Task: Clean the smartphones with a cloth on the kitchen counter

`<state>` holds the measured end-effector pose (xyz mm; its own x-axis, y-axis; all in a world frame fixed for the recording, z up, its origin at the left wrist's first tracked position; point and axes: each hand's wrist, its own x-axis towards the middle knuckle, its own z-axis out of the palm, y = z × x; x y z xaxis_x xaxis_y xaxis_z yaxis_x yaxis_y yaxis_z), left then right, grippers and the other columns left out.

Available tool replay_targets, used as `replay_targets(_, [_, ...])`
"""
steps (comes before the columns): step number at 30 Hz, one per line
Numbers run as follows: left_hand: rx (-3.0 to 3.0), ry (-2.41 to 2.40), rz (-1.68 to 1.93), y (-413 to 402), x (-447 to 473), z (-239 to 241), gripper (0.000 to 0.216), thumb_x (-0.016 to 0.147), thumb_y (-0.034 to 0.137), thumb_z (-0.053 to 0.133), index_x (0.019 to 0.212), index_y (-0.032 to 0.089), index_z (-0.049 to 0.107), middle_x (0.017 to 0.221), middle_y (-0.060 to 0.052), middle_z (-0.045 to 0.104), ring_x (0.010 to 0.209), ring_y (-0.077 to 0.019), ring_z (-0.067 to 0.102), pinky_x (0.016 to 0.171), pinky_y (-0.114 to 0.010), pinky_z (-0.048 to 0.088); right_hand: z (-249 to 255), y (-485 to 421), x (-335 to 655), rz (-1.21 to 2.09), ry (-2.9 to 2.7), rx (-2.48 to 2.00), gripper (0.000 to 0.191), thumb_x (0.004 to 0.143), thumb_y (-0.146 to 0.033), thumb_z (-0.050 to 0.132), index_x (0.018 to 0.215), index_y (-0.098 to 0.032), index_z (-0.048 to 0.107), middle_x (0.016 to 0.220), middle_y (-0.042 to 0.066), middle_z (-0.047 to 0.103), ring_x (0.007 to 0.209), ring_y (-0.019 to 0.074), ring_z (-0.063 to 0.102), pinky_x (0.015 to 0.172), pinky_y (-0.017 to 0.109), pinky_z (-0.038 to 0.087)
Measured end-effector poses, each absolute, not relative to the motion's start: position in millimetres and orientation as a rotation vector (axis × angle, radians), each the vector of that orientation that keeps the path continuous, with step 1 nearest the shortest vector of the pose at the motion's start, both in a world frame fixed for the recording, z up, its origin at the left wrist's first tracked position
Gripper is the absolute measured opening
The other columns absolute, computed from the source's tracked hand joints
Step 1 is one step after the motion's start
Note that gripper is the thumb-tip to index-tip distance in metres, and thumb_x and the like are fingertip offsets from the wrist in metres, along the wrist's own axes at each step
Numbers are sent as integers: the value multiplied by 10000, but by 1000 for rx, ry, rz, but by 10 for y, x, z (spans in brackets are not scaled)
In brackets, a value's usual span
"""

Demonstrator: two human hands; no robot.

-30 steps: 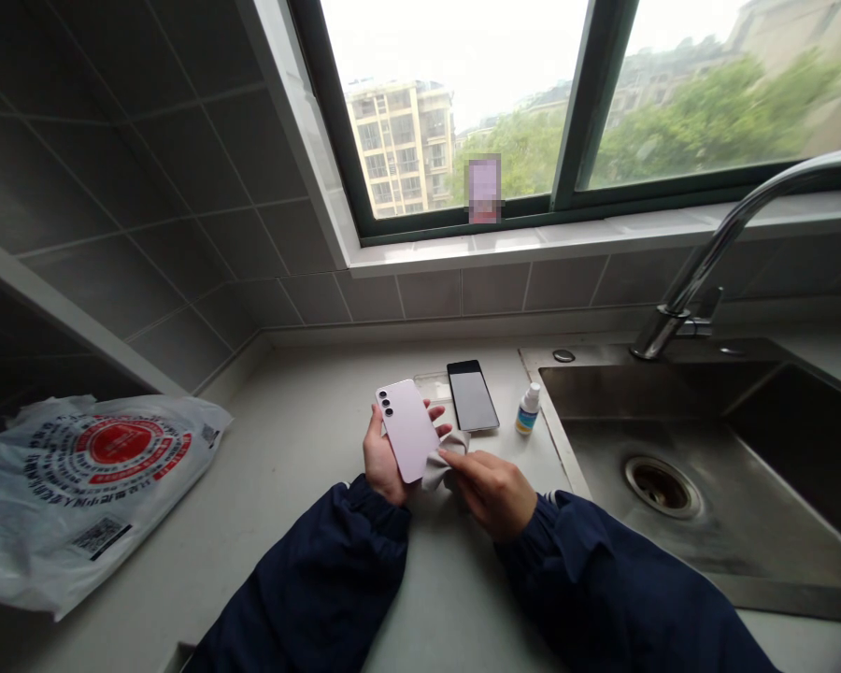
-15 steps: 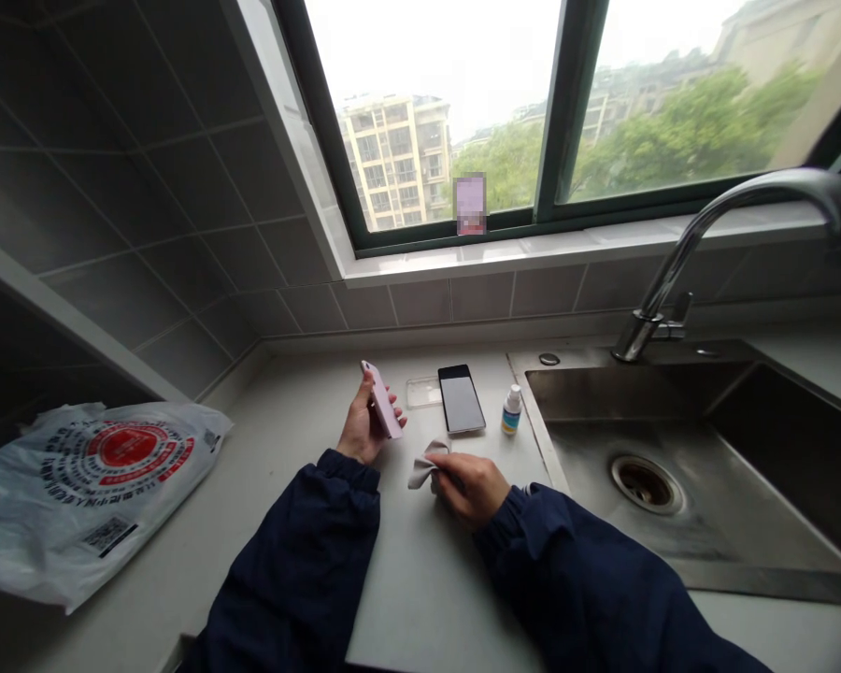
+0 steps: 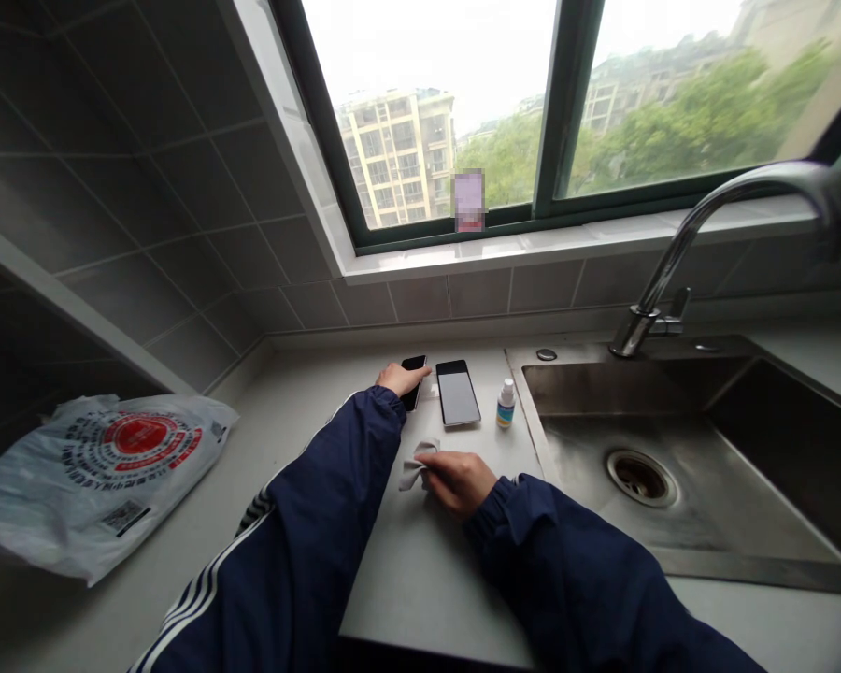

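Observation:
My left hand (image 3: 398,378) reaches across the counter and is closed around a smartphone (image 3: 413,381), its dark screen facing up at counter level. To its right lies a second smartphone (image 3: 458,396) with a pale grey screen. Between the two phones a bit of a clear phone case (image 3: 433,388) shows, mostly covered by the hand and the held phone. Nearer to me, my right hand (image 3: 461,479) pinches a light grey cloth (image 3: 413,471) just above the counter. A small white spray bottle (image 3: 506,408) with a blue and yellow label stands upright right of the second phone.
A steel sink (image 3: 545,467) with a drain and a chrome faucet (image 3: 679,243) takes up the right side. At the left lies a white plastic bag (image 3: 91,486) with red and black print. Behind the counter (image 3: 308,411) rise a tiled wall and a window.
My left hand has carried the phone forward and right and turned it from its pink back to screen up, over the clear case. My right hand keeps the cloth, shifted slightly left.

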<state>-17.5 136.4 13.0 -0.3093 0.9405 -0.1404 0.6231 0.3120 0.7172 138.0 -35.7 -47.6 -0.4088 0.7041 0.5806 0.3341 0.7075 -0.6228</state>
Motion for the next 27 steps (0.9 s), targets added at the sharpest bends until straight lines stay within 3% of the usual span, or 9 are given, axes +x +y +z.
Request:
replay_targets(4, [1512,2153,568,1431,-41,127,771,521,592,823,1079,80,675,1262,-295,621,1202,-425,575,942,-401,445,-488,-360,1386,540,-2040,-788,306,872,-173,524,1117,-196,707,966,89,774,847,222,757,795,302,602])
replay_targets(9, [1578,2235,480,1433,99,132,690,562,571,809,1031,77,699,1203,-283,657,1156,-420,604,900,-390,464,-477,-374,1392,531,-2062,-783,319,868,-177,522,1127,-204,705,993,82,770,869,229,756,802,303,602])
replay_targets(18, [1454,2360,629,1447,230,39,620,572,524,825,969,75,668,1113,-303,671,1185,-466,566,897,-444,450,-451,-337,1406,397,-1939,-890,272,893,-213,528,1092,-187,711,985,85,765,874,231,731,817,323,582])
replay_targets(22, [1478,2275,698,1478,186,54,481,632,525,782,850,107,687,972,-255,717,1184,-446,576,877,-413,464,-444,-307,1427,321,-1880,-939,252,880,-193,535,1055,-187,717,929,78,757,843,248,670,792,368,556])
replay_targets(27, [1553,2143,699,1473,24,125,409,646,490,771,820,124,715,937,-248,729,1089,-412,637,875,-399,469,-435,-285,1445,245,-1835,-988,218,889,-198,530,1002,-195,716,874,70,704,853,239,599,803,373,519])
